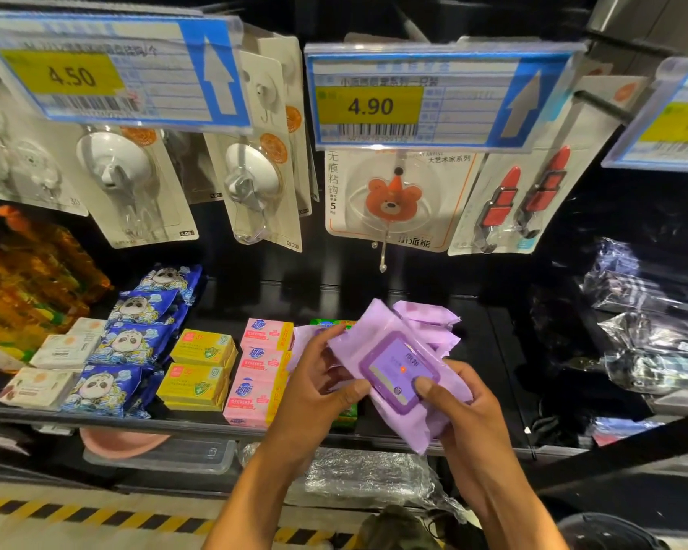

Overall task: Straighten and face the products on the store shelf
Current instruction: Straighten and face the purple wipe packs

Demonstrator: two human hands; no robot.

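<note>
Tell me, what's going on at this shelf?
A person is tidying a store shelf. Both hands hold one purple wipes pack above it: the left hand grips its left edge, and the right hand holds the other side, thumb on the lid. More purple packs lie behind, beside pink boxes, yellow boxes and blue panda packs.

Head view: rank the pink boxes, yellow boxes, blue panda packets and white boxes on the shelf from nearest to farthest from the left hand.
From the left hand, which grips the purple pack:
1. pink boxes, just left of it
2. yellow boxes, next stack leftward
3. blue panda packets, further left
4. white boxes, far left
</note>
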